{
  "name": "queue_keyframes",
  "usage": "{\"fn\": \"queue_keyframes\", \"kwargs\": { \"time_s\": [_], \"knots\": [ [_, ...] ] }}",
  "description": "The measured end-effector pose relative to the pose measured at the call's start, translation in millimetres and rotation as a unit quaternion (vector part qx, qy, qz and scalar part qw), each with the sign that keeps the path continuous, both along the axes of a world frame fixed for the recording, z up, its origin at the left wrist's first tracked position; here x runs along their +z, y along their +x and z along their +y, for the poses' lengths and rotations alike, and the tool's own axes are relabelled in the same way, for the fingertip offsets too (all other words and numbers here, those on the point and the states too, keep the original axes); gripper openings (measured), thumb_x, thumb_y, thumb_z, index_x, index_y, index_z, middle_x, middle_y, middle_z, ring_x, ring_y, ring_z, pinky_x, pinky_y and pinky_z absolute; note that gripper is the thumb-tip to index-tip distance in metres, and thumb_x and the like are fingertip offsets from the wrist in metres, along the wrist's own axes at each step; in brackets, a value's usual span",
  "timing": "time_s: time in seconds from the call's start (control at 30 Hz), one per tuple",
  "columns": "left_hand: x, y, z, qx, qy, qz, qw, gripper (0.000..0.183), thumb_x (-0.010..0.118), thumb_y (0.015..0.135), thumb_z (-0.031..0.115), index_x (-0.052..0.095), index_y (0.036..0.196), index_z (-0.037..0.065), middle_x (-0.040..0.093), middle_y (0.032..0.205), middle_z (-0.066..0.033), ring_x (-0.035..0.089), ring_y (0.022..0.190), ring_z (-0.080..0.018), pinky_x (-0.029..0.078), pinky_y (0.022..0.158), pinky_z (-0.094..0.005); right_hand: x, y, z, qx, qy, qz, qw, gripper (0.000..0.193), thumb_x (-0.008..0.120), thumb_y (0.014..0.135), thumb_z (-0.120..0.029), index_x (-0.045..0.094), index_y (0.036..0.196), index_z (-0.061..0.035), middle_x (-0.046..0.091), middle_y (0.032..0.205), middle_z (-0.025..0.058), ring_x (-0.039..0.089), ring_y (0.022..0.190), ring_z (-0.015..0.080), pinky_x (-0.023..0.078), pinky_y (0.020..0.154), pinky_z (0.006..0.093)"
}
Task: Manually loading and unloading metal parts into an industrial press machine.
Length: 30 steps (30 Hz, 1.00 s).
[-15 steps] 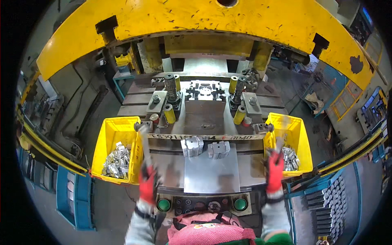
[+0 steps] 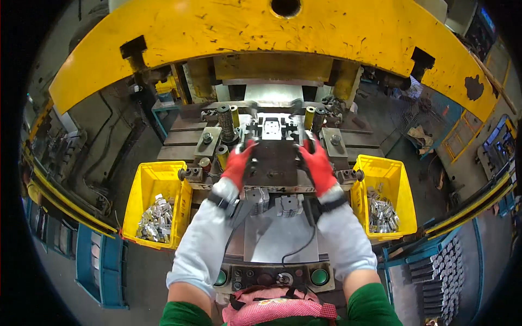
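Note:
Both my hands wear red gloves with dark palms and reach into the press over the lower die point(image 2: 270, 163). My left hand point(image 2: 239, 161) is closed at the die's near left, and my right hand point(image 2: 317, 163) is closed at its near right. Each holds a slim hand tool, blurred by motion, pointing toward the bright die centre. A flat metal part point(image 2: 271, 128) with cut-outs lies there, between the tools' far ends. Closer to me stand two small stacks of metal plates, a left stack point(image 2: 257, 199) and a right stack point(image 2: 289, 205), beside a shiny sheet point(image 2: 283, 239).
Yellow bins, one at left point(image 2: 130, 209) and one at right point(image 2: 408, 201), hold loose metal pieces. Guide posts point(image 2: 224, 124) flank the die. The yellow press frame point(image 2: 261, 32) arches above. Green buttons point(image 2: 319, 276) sit on the front panel, and a dark cable point(image 2: 304, 247) crosses the sheet.
Both hands have moved forward and inward from beside the two bins to the die, carrying their tools. A flat part now shows more plainly at the die centre.

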State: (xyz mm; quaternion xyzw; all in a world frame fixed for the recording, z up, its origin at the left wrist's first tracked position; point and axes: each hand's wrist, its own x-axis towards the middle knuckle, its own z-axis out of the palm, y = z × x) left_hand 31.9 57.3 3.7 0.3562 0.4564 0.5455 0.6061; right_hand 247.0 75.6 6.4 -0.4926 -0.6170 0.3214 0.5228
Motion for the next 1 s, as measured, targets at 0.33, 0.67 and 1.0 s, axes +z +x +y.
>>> {"fn": "queue_keyframes", "kwargs": {
  "time_s": [0.33,0.67,1.0],
  "knots": [
    [-95.4,-150.3,-261.7,0.346,-0.07,0.136,0.926,0.025,0.046,0.083,0.027,0.051,0.096,0.006,0.044,0.054,-0.0006,0.041,0.039,-0.0104,0.034,0.032,-0.0243,-82.7,173.7,-221.5,-0.323,-0.125,-0.058,0.936,0.051,0.05,0.078,-0.004,0.031,0.125,-0.0001,0.056,0.094,0.0125,0.053,0.082,0.0168,0.041,0.073,0.0267],
    [-110.1,-118.7,-268.5,0.317,-0.035,0.044,0.947,0.034,0.044,0.084,0.036,0.05,0.099,0.007,0.045,0.06,-0.0008,0.044,0.05,-0.0109,0.04,0.044,-0.0246,-86.1,49.3,-197.8,0.102,-0.311,0.068,0.942,0.053,0.059,0.075,-0.019,0.038,0.122,-0.0074,0.053,0.085,0.0022,0.048,0.069,0.0073,0.042,0.061,0.0227],
    [-115.2,-102.8,-285.7,0.256,0.011,0.014,0.967,0.031,0.049,0.081,0.017,0.044,0.11,0.007,0.05,0.071,-0.0014,0.052,0.062,-0.013,0.047,0.059,-0.0275,-34.8,-1.4,-85.8,0.168,-0.203,0.147,0.953,0.036,0.054,0.08,-0.021,0.045,0.109,-0.0027,0.049,0.078,0.0002,0.044,0.066,0.0059,0.039,0.057,0.0194]
  ]
}}
